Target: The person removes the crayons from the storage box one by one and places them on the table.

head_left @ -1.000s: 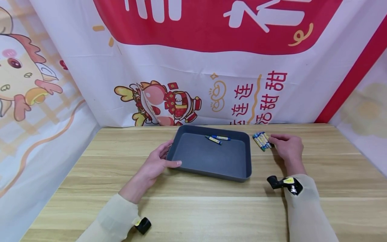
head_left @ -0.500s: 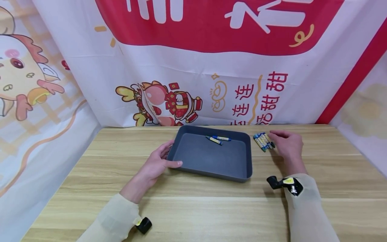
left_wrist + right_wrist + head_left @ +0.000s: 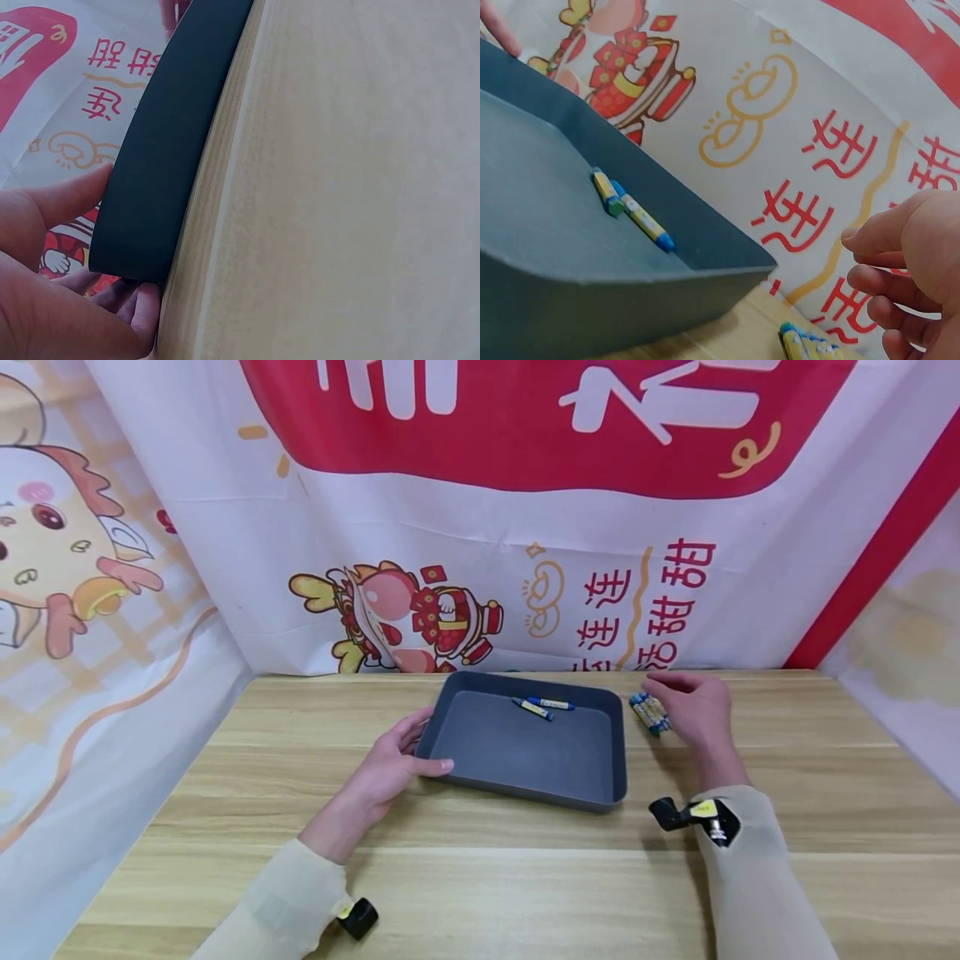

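A dark grey rectangular tray [image 3: 517, 792] lies on the wooden table. My left hand [image 3: 388, 767] grips its left front corner, thumb over the rim; in the left wrist view the fingers [image 3: 146, 311] reach around and under the corner. Inside the tray, near the back wall, lie a green-ended crayon [image 3: 531, 708] and a blue-ended crayon [image 3: 553, 703]. Right of the tray, several crayons [image 3: 647, 712] lie side by side, partly covered by my right hand [image 3: 697, 708]. The right wrist view shows that hand above them, fingers loosely bent, no crayon visible between thumb and fingers.
A white and red printed cloth [image 3: 480, 527] hangs along the table's back edge, with more printed cloth [image 3: 97, 635] at the left side. Bare wooden table [image 3: 525, 893] spreads in front of the tray. Small black wrist cameras [image 3: 358, 918] sit on both sleeves.
My right hand first touches the row's right end, then shifts left and slightly up over the crayons, covering more of them. The left hand and the tray stay in place.
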Available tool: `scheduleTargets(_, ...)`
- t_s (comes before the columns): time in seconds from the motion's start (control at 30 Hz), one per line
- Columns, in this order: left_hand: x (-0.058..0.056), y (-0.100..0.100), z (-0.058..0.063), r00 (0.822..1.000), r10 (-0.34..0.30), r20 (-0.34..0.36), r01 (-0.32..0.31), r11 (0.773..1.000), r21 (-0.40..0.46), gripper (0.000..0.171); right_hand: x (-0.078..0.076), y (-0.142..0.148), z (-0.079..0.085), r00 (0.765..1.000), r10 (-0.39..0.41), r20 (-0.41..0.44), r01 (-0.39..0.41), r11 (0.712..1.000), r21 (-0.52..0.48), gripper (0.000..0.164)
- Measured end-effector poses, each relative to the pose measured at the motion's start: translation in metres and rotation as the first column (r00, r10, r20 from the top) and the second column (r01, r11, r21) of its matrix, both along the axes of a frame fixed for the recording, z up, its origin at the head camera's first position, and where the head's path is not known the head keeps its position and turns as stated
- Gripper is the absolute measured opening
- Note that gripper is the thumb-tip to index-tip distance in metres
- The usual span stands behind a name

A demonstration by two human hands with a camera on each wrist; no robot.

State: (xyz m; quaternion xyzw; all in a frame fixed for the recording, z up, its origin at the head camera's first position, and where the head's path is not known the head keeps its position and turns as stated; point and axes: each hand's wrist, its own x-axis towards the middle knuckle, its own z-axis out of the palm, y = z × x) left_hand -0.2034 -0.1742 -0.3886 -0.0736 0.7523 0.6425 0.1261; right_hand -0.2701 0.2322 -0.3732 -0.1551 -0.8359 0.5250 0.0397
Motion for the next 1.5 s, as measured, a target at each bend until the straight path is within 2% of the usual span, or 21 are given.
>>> scheduleTargets(0.37, -0.001, 0.001, -0.001, 1.0, 0.013, 0.007, -0.013, 1.0, -0.011, 0.09, 0.004, -0.02, 0.008, 0.995, 0.084, -0.05, -0.084, 0.996, 0.011, 0.05)
scheduleTargets(0.7, -0.001, 0.001, -0.001, 1.0, 0.01, 0.008, -0.009, 1.0, -0.012, 0.091, 0.004, -0.037, 0.01, 0.986, 0.132, -0.097, -0.129, 0.991, 0.041, 0.044)
scheduleTargets(1.13, -0.001, 0.001, 0.0, 1.0, 0.011, 0.007, -0.011, 1.0, -0.011, 0.091, 0.007, -0.063, 0.006, 0.964, 0.221, -0.149, -0.208, 0.973, 0.097, 0.036)
scheduleTargets(1.37, -0.001, 0.001, 0.0, 1.0, 0.012, 0.01, -0.012, 1.0, -0.011, 0.091, 0.006, -0.076, 0.001, 0.946, 0.27, -0.18, -0.241, 0.956, 0.168, 0.033)
scheduleTargets(1.5, -0.001, 0.0, 0.0, 1.0, 0.011, 0.006, -0.011, 1.0, -0.009, 0.091, 0.006, -0.083, 0.001, 0.939, 0.296, -0.174, -0.268, 0.948, 0.169, 0.032)
